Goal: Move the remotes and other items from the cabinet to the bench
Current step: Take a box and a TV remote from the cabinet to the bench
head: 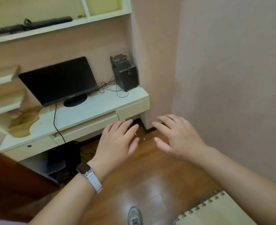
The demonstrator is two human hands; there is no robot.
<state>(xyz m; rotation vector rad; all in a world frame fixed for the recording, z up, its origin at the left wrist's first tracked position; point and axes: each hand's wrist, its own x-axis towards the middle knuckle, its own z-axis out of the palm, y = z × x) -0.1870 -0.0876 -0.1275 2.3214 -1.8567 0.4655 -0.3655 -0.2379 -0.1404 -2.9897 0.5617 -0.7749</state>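
1. Overhead, a cream shelf (pixel 56 28) ran along the pink wall (pixel 231 78), and on it lay long dark remotes (pixel 36 25), end to end and blurred; a small dark item (pixel 81 16) sat near the shelf's upright divider.
2. Below, a white desk (pixel 101 103) filled the corner, its top worn through to bare brown at the left.
3. A black monitor (pixel 57 80) stood tilted on the desk, and a black speaker (pixel 125 73) sat at the right end against the wall, with thin cables looped between them.
4. A dark box (pixel 64 159) stood on the floor under the desk.
5. The floor (pixel 142 184) was glossy brown wood, with a pale foam mat (pixel 215 211) at the lower right and a small grey object (pixel 134 215) beside it.
6. The left hand (pixel 117 142), with a white-strapped watch (pixel 88 174) on its wrist, hung palm down over the floor, fingers spread and holding nothing.
7. The right hand (pixel 177 135) hung likewise just beside it, fingers apart and empty.
8. Both hands were well apart from the remotes.
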